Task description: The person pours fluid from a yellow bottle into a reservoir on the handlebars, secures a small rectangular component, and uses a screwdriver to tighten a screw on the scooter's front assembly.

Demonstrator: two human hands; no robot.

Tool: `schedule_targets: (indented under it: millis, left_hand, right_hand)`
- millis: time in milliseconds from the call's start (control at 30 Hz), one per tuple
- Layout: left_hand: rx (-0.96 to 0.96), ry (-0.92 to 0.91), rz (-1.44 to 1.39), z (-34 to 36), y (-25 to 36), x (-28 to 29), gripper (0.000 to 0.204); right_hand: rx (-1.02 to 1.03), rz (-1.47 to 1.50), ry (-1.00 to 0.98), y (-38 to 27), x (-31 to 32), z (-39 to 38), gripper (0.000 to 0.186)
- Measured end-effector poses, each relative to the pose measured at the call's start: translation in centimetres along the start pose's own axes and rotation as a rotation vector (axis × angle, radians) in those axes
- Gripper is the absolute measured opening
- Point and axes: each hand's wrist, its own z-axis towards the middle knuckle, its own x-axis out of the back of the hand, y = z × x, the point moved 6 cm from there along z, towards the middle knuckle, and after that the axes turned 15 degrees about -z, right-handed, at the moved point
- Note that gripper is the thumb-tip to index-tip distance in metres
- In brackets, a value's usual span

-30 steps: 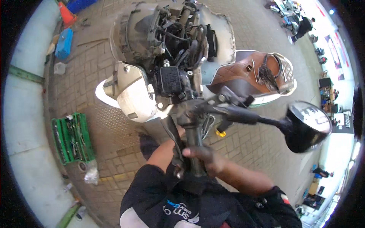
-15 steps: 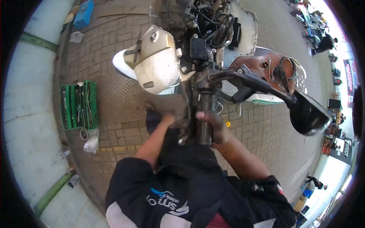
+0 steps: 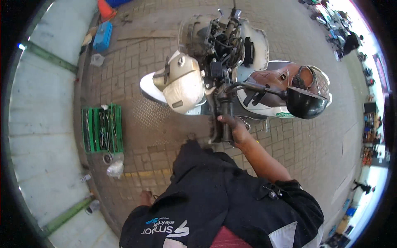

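Note:
A partly stripped white scooter (image 3: pixel 186 89) stands in front of me, its loose wiring (image 3: pixel 226 47) exposed in the middle of the handlebar. My right hand (image 3: pixel 237 130) is wrapped round the black handlebar grip (image 3: pixel 226 111), thumb across its near side. The brake lever (image 3: pixel 214 118) runs just left of that grip. Low at the left, beside my dark clothing, is my left hand (image 3: pixel 145 198); it is small and partly hidden, so its fingers do not show clearly. A black mirror (image 3: pixel 307 103) juts out to the right over the brown quilted seat (image 3: pixel 273 78).
On the paving at the left lies an open green toolbox (image 3: pixel 103 128) full of tools. A roll of tape (image 3: pixel 107 158) and a clear plastic bag (image 3: pixel 115 167) are beside it. Farther off are a blue box (image 3: pixel 102 36) and an orange cone (image 3: pixel 106 10). A pale wall (image 3: pixel 41 124) borders the left.
My left hand has left the area beside the brake lever and dropped back to my lower left. My right hand stays on the grip. The whole view has shifted, showing more around the scooter.

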Motion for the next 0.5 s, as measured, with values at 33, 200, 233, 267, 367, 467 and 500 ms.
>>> schedule_targets:
  millis: [33, 200, 233, 267, 367, 467, 500]
  left_hand:
    - [0.039, -0.031, -0.052, 1.3, 2.2, 1.9, 0.045]
    - [-0.357, 0.197, -0.850, 2.0, 25.5, 23.0, 0.069]
    - [-0.429, 0.116, -1.215, 0.4, 30.2, 26.5, 0.071]
    - [-0.572, -0.035, -1.466, -5.6, 36.6, 30.8, 0.071]
    - [-0.760, -0.344, -1.477, -17.0, 45.7, 35.9, 0.071]
    - [-0.737, -0.167, -1.133, -24.4, 49.9, 36.1, 0.071]
    - [-0.787, 0.059, -0.923, -26.1, 50.6, 36.3, 0.076]
  right_hand:
    - [-0.010, -0.172, 0.225, -0.5, 0.8, -0.6, 0.066]
    - [0.235, -0.070, 0.373, -0.7, 4.7, -3.0, 0.075]
    - [0.233, 0.037, 0.312, 0.5, 5.9, -2.9, 0.070]
    - [0.231, 0.150, 0.274, 2.0, 7.7, -3.1, 0.066]
    - [0.253, -0.431, 0.461, 6.7, 14.0, -5.2, 0.055]
    - [-0.075, -0.840, 0.597, 22.0, 24.5, -5.9, 0.058]
    - [-0.067, -0.707, 0.683, 30.0, 28.7, -7.4, 0.054]
